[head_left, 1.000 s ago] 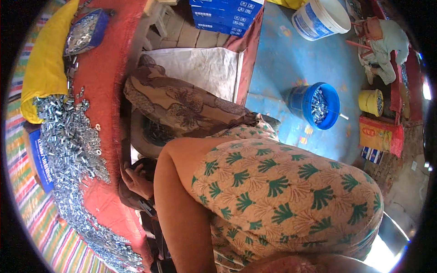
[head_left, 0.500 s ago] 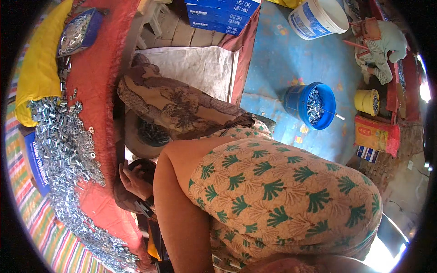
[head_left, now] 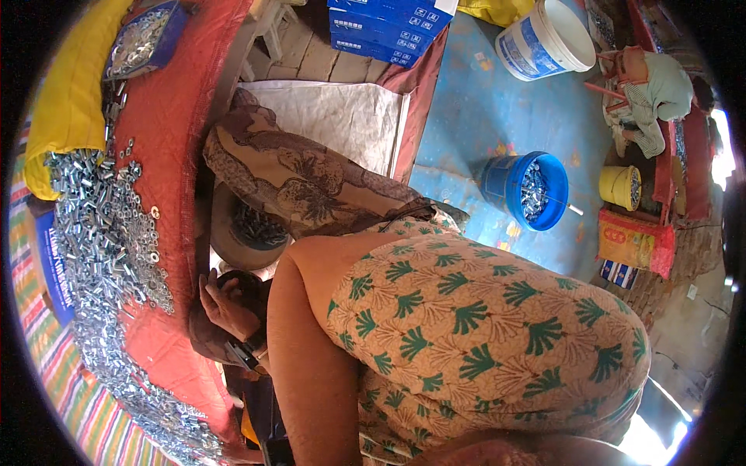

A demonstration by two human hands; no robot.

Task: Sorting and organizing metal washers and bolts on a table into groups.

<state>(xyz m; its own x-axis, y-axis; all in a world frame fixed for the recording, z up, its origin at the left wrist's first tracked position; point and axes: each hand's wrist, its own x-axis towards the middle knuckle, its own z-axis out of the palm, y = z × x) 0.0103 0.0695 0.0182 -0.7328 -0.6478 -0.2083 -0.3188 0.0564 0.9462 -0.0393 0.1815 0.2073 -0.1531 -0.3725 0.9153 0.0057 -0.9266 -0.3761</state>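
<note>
In shadow beside the edge of the red cloth (head_left: 159,342), my left hand (head_left: 229,309) is open, its fingers loosely stretched and holding nothing visible. A dark strap with a flat device (head_left: 244,355) circles the wrist. My right forearm (head_left: 315,365) crosses in front, bent at the elbow. Its hand lies beyond the lower edge of the picture. On the cloth, a long heap of short shiny metal tubes (head_left: 97,256) curves down the left side. Loose washers (head_left: 154,256) lie along its inner edge. A round bowl (head_left: 225,248) of dark metal parts sits near the left hand.
A blue tray (head_left: 175,46) of small metal pieces and a yellow sack (head_left: 66,85) lie at the upper left. Blue cartons (head_left: 381,43) are stacked behind. A white bucket (head_left: 536,46) and a blue bucket (head_left: 505,182) of parts stand on blue sheeting. Another person (head_left: 645,101) bends over farther right.
The view has shifted slightly, so the heap and buckets appear in slightly different places. My left hand stays by the cloth's edge in nearly the same pose.
</note>
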